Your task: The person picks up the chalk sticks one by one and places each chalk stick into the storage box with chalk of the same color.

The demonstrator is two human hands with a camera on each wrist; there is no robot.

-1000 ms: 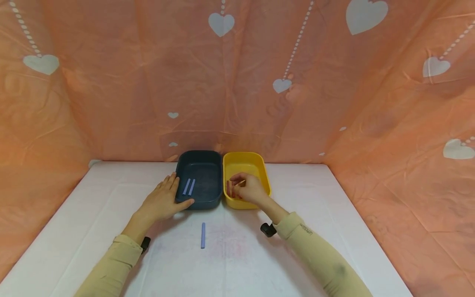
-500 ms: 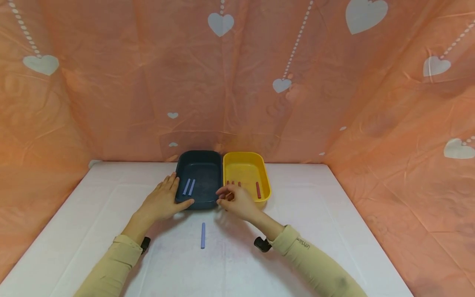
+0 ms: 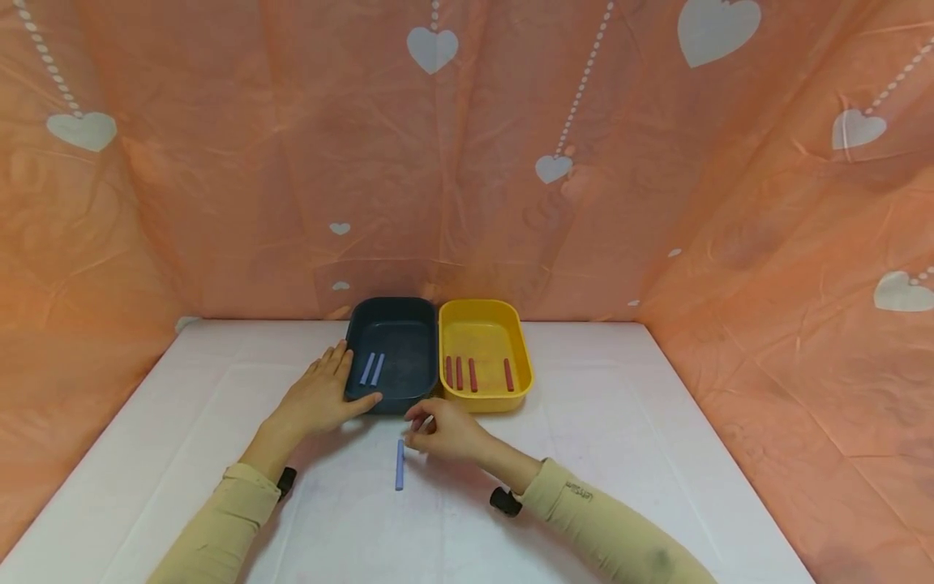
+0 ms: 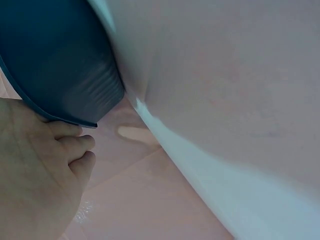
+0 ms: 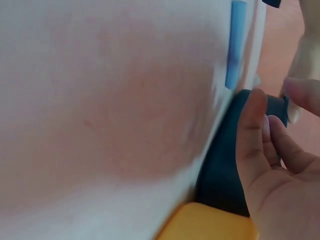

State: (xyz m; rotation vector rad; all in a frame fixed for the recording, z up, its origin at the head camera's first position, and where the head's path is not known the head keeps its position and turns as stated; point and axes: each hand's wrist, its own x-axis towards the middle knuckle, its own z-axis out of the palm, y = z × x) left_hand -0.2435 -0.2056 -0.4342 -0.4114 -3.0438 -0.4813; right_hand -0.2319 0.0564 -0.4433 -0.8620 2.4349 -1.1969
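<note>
My left hand (image 3: 319,393) rests against the left side of the dark blue tray (image 3: 409,396), fingers along its outer wall and thumb at the near rim. In the left wrist view its fingers (image 4: 75,147) lie at the tray's edge. Two blue chalk sticks (image 3: 370,369) lie inside that tray. One more blue chalk stick (image 3: 399,465) lies on the white tabletop in front. My right hand (image 3: 448,430) hovers just right of its far end, fingers loosely bent with nothing between them. In the right wrist view, this chalk (image 5: 236,45) shows beyond the right thumb (image 5: 253,130).
Beside the dark tray stands a yellow tray (image 3: 487,403) holding several red chalk sticks (image 3: 473,375). The white table (image 3: 620,470) carries faint pinkish smudges. An orange curtain (image 3: 481,162) with white hearts hangs behind and at both sides.
My right hand has left the yellow tray, uncovering the red chalk sticks, and come leftward and nearer to the loose blue chalk. The left hand has stayed on the dark tray.
</note>
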